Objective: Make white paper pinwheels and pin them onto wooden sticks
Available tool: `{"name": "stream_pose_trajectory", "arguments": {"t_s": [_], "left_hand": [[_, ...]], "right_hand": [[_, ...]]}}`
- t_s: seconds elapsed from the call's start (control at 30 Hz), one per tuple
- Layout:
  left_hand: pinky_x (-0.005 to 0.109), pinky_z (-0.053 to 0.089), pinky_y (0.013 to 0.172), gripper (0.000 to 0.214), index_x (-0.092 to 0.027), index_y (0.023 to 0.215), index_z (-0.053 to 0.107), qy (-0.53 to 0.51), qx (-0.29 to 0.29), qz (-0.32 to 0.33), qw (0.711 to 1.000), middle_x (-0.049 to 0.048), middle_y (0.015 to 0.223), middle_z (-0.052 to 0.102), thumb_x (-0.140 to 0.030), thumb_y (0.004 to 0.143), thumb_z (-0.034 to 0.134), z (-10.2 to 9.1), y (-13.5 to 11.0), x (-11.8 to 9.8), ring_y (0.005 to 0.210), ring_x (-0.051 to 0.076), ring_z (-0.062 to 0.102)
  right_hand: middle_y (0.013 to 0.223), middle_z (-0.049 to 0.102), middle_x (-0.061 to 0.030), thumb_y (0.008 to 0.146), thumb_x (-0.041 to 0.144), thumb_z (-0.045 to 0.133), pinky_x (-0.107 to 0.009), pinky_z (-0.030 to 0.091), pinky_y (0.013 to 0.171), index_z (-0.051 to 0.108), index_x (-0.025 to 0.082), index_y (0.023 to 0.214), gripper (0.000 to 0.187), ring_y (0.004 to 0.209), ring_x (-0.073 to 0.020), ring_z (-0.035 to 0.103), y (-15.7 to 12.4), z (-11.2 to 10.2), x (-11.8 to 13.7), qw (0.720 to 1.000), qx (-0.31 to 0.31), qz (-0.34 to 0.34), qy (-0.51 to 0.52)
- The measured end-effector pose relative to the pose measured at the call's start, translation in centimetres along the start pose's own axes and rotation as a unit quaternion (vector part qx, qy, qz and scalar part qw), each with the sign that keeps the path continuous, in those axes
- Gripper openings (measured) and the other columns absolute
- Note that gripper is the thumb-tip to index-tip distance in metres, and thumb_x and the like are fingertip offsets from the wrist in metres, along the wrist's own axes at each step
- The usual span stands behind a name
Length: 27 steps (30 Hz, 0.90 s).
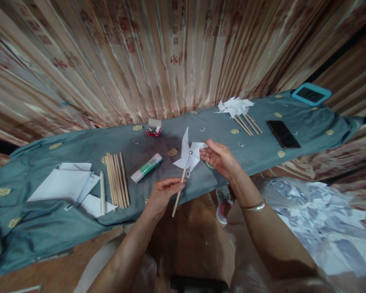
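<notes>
A white paper pinwheel (pixel 186 156) on a thin wooden stick is held up over the front part of the cloth-covered table. My left hand (pixel 163 195) pinches the stick below the blades, thumb and fingers closed on it. At the blades' right side, my right hand (pixel 219 158) has its thumb and fingers on the tip of one blade. A shiny round pin head sits at the pinwheel's centre. Partly behind my right fingers is a small pale green curved thing that I cannot make out. Left of the pinwheel lies a green and white glue stick (pixel 147 167).
Wooden sticks (pixel 117 179), a white pen-like tool (pixel 102 193) and white paper sheets (pixel 64 185) lie at left. Further back are a red pin box (pixel 154 129), several pinwheels (pixel 236 108), a black phone (pixel 283 134) and a blue-framed device (pixel 311 94). Paper scraps (pixel 320 219) fill a bag at right.
</notes>
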<state>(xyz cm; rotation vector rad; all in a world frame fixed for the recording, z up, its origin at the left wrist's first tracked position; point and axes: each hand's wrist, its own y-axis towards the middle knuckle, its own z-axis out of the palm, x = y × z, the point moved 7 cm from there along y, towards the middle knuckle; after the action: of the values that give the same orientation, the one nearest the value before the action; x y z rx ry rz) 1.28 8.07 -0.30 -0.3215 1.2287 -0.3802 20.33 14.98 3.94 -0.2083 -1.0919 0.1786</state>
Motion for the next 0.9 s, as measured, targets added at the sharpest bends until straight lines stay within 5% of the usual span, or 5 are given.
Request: {"name": "stream_pose_trajectory", "arguments": {"t_s": [0.47, 0.9], "left_hand": [[0.022, 0.046, 0.060, 0.032, -0.018, 0.068, 0.079, -0.011, 0.012, -0.015, 1.000, 0.0052, 0.068, 0.074, -0.029, 0.040, 0.093, 0.4, -0.1, 0.2, 0.059, 0.011, 0.058], [0.021, 0.045, 0.061, 0.034, -0.018, 0.068, 0.079, -0.009, 0.018, -0.019, 1.000, 0.0049, 0.069, 0.074, -0.031, 0.041, 0.093, 0.4, 0.0, 0.2, 0.060, 0.010, 0.058]], "right_hand": [[0.069, 0.074, -0.0008, 0.057, 0.033, 0.091, -0.017, 0.055, 0.050, 0.071, 0.018, 0.072, 0.029, 0.055, -0.0098, 0.067, -0.4, 0.4, -0.4, 0.999, 0.028, 0.035, -0.023], [0.073, 0.074, 0.0017, 0.054, 0.025, 0.090, -0.015, 0.056, 0.054, 0.076, 0.017, 0.081, 0.032, 0.056, -0.0062, 0.064, -0.7, 1.1, -0.7, 0.994, 0.092, 0.030, -0.053]]}}
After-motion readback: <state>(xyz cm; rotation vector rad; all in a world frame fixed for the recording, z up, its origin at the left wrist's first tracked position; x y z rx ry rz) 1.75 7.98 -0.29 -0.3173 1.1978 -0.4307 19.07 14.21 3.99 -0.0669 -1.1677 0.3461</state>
